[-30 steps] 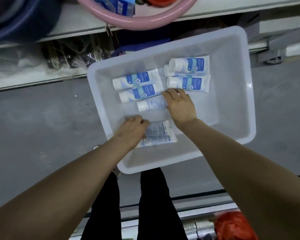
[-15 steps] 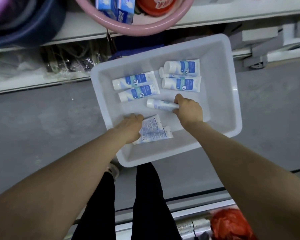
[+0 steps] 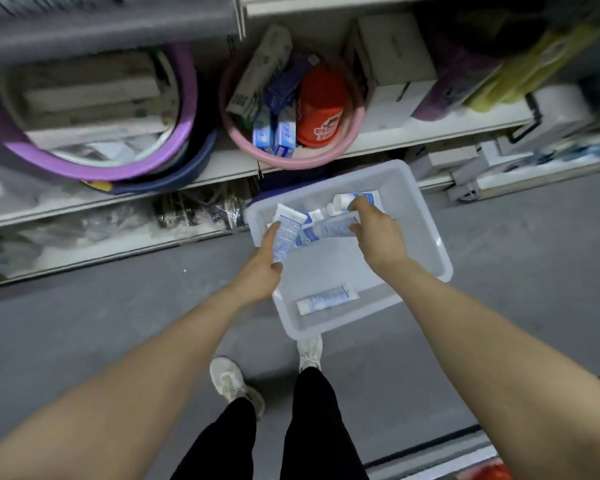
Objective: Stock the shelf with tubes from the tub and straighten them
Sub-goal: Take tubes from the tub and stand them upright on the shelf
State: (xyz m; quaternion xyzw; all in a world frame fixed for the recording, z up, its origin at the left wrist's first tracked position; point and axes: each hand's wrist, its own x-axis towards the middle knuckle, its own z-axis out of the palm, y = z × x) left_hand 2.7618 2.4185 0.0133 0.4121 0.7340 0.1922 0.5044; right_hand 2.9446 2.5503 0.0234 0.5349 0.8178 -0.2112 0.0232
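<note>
A translucent white tub (image 3: 433,244) stands on the grey floor in front of the shelves. My left hand (image 3: 262,271) grips a white and blue tube (image 3: 285,233), lifted above the tub's left side with its flat end up. Over the tub's far part my right hand (image 3: 374,233) holds another tube (image 3: 331,228) lying sideways, cap to the left. One tube (image 3: 326,300) lies flat on the tub's near floor. A few more tubes (image 3: 359,199) lie at the far end, partly hidden behind my right hand.
The white shelf (image 3: 430,131) runs above the tub. On it stand a pink basin (image 3: 291,157) with boxes and a red lid, a purple and blue stack of basins (image 3: 146,168) on the left, and white boxes (image 3: 392,60) to the right. My feet stand just before the tub.
Both hands have risen from the tub floor, each with a tube. One tube stayed behind on the near floor. The view tilted up, so more of the shelf shows.
</note>
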